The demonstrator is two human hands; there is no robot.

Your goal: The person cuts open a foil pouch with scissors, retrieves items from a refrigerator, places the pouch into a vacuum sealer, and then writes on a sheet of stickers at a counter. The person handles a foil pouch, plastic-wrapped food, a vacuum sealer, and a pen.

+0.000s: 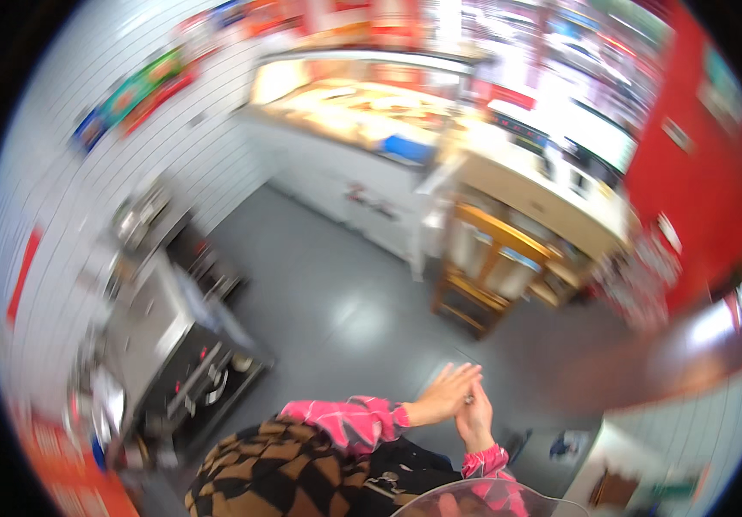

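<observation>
My left hand (pixel 443 395) and my right hand (pixel 474 417) touch each other, palm towards palm, in front of my body at the lower middle of the view. Pink patterned sleeves (pixel 351 420) cover both wrists. A small shiny spot, perhaps a ring, shows between the hands. No tool or other object can be made out in them. Below lies dark clothing, beside a brown and black checked garment (pixel 274 465). A clear curved sheet (pixel 487 497) shows at the bottom edge. The picture is blurred.
Grey floor (pixel 319 284) lies ahead. A stainless steel worktable (pixel 151 316) stands at left. A lit glass food display case (pixel 358 103) and a counter (pixel 539 194) run along the far side. A wooden chair (pixel 494 271) stands before the counter; a white surface (pixel 610 452) is at lower right.
</observation>
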